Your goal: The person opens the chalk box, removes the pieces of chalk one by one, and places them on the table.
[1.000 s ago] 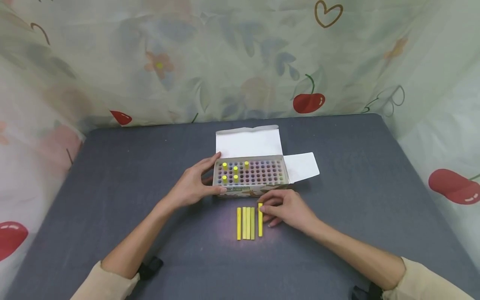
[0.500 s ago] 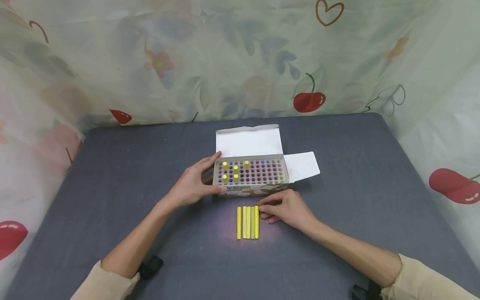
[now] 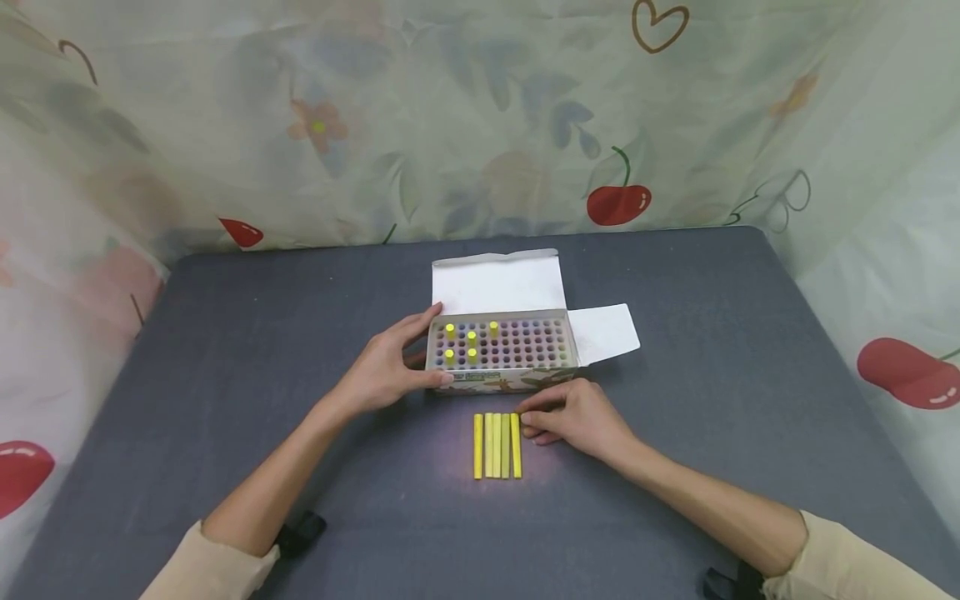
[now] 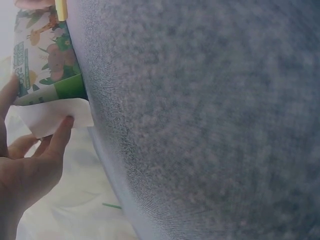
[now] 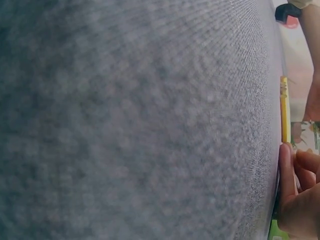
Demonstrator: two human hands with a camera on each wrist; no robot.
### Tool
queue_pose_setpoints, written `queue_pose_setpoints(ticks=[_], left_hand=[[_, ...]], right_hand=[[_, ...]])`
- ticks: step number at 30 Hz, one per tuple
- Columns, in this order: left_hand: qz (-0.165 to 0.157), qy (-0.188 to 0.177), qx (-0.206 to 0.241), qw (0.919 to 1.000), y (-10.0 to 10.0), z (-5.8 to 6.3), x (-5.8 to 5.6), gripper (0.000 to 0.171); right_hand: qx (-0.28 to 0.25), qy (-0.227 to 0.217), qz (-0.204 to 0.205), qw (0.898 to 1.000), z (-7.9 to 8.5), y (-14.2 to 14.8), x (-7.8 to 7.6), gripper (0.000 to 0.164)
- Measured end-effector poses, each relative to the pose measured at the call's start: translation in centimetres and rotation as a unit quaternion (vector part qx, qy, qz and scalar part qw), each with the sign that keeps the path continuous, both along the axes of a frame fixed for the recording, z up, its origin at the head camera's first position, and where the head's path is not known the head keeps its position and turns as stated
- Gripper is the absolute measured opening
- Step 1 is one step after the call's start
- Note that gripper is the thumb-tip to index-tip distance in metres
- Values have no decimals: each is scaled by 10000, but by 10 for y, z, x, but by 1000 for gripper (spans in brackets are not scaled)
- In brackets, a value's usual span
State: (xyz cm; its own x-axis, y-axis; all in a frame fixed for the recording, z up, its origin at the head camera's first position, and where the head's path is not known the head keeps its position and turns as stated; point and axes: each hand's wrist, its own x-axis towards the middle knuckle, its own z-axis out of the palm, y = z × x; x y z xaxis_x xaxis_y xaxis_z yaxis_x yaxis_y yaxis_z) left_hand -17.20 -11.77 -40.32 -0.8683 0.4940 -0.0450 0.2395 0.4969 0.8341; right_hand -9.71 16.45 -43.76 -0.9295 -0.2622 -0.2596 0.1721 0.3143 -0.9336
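Note:
The chalk box (image 3: 502, 379) stands with its lid folded back, and yellow chalk sticks poke up from several holes of its insert. My left hand (image 3: 386, 367) grips the box's left end, thumb at the front edge and fingers behind. In front lie yellow chalk sticks (image 3: 492, 446) side by side, the leftmost slightly apart. With thumb and forefinger, my right hand (image 3: 577, 419) pinches the far end of the rightmost chalk stick (image 3: 516, 450), which is slightly slanted. In the right wrist view, the thumb (image 5: 286, 165) meets the end of the yellow row (image 5: 285, 112).
The white lid (image 3: 498, 283) leans back behind the box, and a white side flap (image 3: 603, 333) sticks out to its right. Dark grey cloth (image 3: 300, 333) covers the table. A printed curtain (image 3: 450, 125) encloses the back and sides.
My right hand has brought the rightmost chalk stick leftward against the row, then tilted it slightly, its near end swinging right. The left hand and box have stayed in place.

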Motion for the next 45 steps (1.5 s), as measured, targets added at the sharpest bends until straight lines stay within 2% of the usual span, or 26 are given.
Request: queue_pose_setpoints(ticks=[11, 15, 21, 26, 29, 36, 40, 45], left_hand=[[8, 19, 2, 10000, 0, 0, 0, 98], [-9, 44, 3, 10000, 0, 0, 0, 98], [0, 47, -25, 10000, 1, -1, 0, 98], [2, 30, -37, 10000, 1, -1, 0, 98], [4, 8, -15, 10000, 1, -1, 0, 98], [-2, 16, -37, 10000, 0, 0, 0, 98], [-10, 20, -57, 10000, 0, 1, 1, 98], [-1, 2, -55, 10000, 0, 0, 0, 98]], right_hand=[[-56, 65, 52, 9999, 2, 0, 0, 14], [-138, 125, 206, 9996, 5, 0, 1, 14], [-278, 500, 735, 9957, 22, 0, -2, 14], [-553, 817, 920, 9909, 40, 0, -10, 17], [-608, 951, 844, 9900, 49, 1, -17, 15], [-17, 1672, 325, 9854, 64, 2, -36, 16], [327, 1782, 137, 9834, 63, 0, -49, 18], [543, 1744, 119, 9831, 58, -4, -63, 19]])
